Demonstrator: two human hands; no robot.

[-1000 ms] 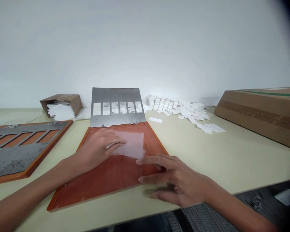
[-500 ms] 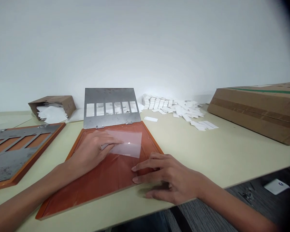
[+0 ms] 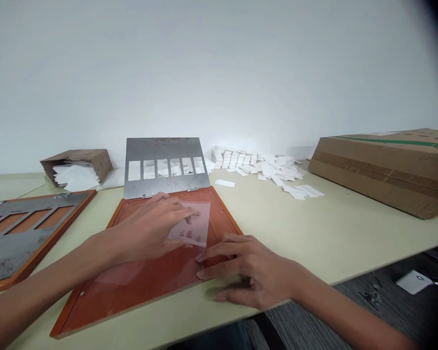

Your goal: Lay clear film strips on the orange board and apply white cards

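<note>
A pale table (image 3: 277, 231) spreads below a plain wall (image 3: 219, 73), with a large taped cardboard carton (image 3: 379, 170) at its far right. Nearer the middle lies an orange-rimmed red board (image 3: 160, 272); a similar framed board (image 3: 54, 238), its slotted metal cover folded flat, is cut off at the left. The red board's own hinged metal plate (image 3: 160, 147), pierced by a row of rectangular windows, stands raised at the far edge. Behind, to the left, a smaller open carton (image 3: 104, 165) holds white paper (image 3: 76, 177). The left hand (image 3: 160, 226) reaches over the board, fingers spread and thumb apart, pinching nothing that shows. The right hand (image 3: 244, 270) is loosely curled, fingertips at the board's near right edge; whether it presses there, I cannot tell. A translucent sheet (image 3: 202, 223), apparently plastic film, lies on the far half of the board, partly under the left hand's fingers. The step in hand looks like settling that film on the board; the next move seems to call for light, flat fingers and square edges. Stacked white cards (image 3: 233, 159), a loose heap (image 3: 277, 170) and one lone card (image 3: 225, 183) sit beyond.
</note>
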